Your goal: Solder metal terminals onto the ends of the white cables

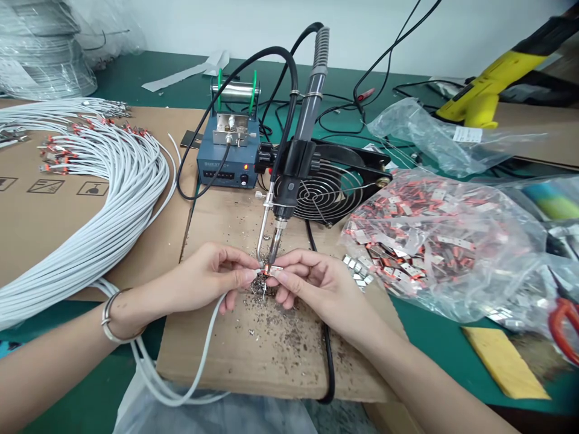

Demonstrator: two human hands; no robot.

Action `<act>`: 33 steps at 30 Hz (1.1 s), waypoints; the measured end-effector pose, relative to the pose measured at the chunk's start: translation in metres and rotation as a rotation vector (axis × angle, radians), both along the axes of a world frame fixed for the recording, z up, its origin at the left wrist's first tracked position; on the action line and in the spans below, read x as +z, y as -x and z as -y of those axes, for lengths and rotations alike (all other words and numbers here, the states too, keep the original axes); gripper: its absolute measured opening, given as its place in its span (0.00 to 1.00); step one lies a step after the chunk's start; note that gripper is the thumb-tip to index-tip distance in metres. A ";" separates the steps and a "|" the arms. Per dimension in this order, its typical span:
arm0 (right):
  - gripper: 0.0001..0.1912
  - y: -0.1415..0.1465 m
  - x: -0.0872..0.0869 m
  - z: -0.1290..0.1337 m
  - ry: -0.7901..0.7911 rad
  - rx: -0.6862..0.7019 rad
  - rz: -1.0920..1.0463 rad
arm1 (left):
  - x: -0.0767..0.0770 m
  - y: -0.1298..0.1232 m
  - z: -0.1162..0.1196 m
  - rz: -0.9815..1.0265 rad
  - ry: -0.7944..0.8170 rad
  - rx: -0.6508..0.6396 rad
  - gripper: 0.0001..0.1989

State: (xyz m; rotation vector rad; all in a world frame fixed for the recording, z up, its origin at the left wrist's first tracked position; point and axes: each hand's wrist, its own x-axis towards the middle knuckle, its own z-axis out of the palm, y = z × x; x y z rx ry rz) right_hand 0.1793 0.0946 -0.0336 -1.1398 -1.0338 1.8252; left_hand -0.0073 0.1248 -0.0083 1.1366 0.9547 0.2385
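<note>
My left hand [221,271] pinches a white cable [208,340] close to its end, thumb against fingertips. Facing it, my right hand [312,277] is closed on a small metal connector piece [274,272] with some orange on it. Cable end and connector meet right under the tip of a soldering iron [298,138], which is clamped pointing down. Beside the tip runs a thin bent solder feed tube [263,226]. The exact joint is partly hidden by my fingers. Dark and shiny solder bits lie on the cardboard [217,355] below my hands.
Behind stand a blue soldering unit [226,172] with a solder spool [235,90] and a black fan [321,190]. Finished-looking white cables [122,205] lie left. To the right are a bag of connectors [429,241], a yellow sponge [504,361], red-handled scissors [561,325] and a yellow-black tool [493,84].
</note>
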 end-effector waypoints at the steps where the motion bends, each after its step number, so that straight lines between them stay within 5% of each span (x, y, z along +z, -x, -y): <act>1: 0.13 0.001 0.000 -0.001 0.001 -0.002 0.000 | 0.000 0.000 0.000 0.003 0.005 0.005 0.10; 33: 0.12 -0.003 0.000 -0.001 -0.003 0.014 -0.022 | 0.003 0.001 0.001 0.019 0.057 0.019 0.10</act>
